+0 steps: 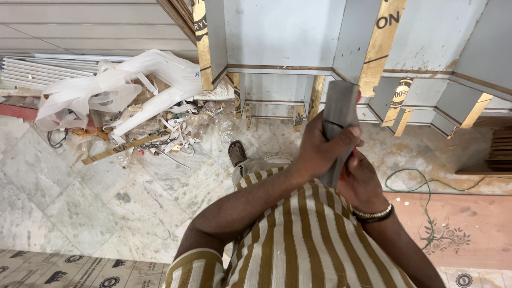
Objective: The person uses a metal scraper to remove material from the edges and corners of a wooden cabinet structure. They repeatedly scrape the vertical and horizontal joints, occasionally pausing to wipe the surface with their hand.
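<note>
My left hand (pixel 320 152) is shut on a flat grey strip (pixel 340 109), which it holds upright in front of my striped shirt. My right hand (pixel 362 184), with a beaded bracelet on its wrist, sits just under and behind the strip's lower end. The back of that hand faces me and its fingers are hidden. A small bit of red (pixel 353 152) shows beside the strip, and I cannot tell what it belongs to. My sandalled foot (pixel 236 153) rests on the marble floor below.
Grey laminated cabinet panels with bare wooden edges (pixel 288 69) stand ahead. A heap of white plastic wrap and scrap strips (pixel 122 101) lies at the left. A green cord (pixel 426 192) trails over the floor at the right. Printed cardboard sheets (pixel 69 266) lie near me.
</note>
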